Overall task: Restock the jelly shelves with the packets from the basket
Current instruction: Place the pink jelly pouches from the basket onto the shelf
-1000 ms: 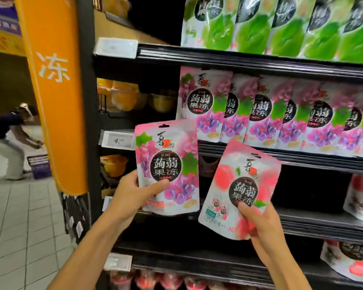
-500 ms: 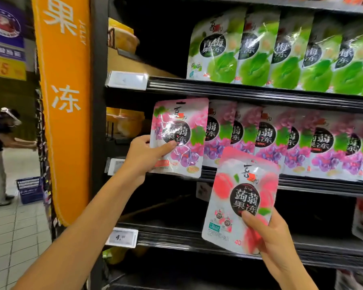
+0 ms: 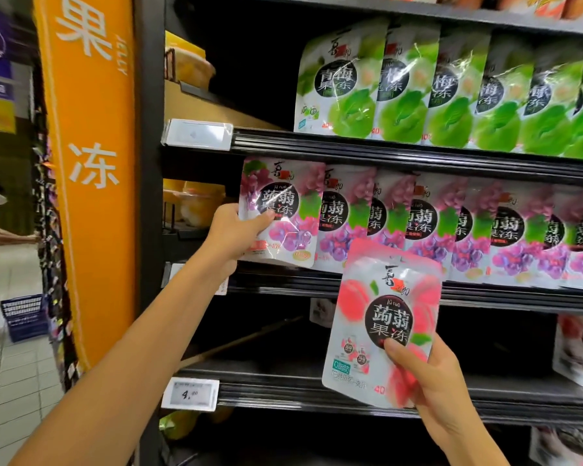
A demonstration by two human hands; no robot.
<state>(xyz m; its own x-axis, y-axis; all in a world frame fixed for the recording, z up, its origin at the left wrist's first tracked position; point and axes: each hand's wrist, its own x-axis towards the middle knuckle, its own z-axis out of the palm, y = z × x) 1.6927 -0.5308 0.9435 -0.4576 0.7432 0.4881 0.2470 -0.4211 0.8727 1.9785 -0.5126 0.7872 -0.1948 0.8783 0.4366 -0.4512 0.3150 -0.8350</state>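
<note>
The left hand (image 3: 236, 230) holds a grape packet (image 3: 283, 213), thumb on the front and fingers behind. The packet stands at the left end of the purple row (image 3: 451, 227) on the middle shelf (image 3: 418, 287), touching the next packet. Its black circle says 蒟蒻果冻. The right hand (image 3: 428, 378) grips a peach packet (image 3: 384, 324) by its bottom corner, with the thumb pressed on the front. This one is out in front of the shelves, lower than the purple row. It is pink and white and says "jǔ ruò" and 蒟蒻果冻, with "40" near the bottom. The green packets (image 3: 401, 85) on the shelf above say 青梅果冻. An orange sign (image 3: 88, 163) on the left says 果, JELLY and 冻. A white price tag (image 3: 190, 394) starts with "4."
</note>
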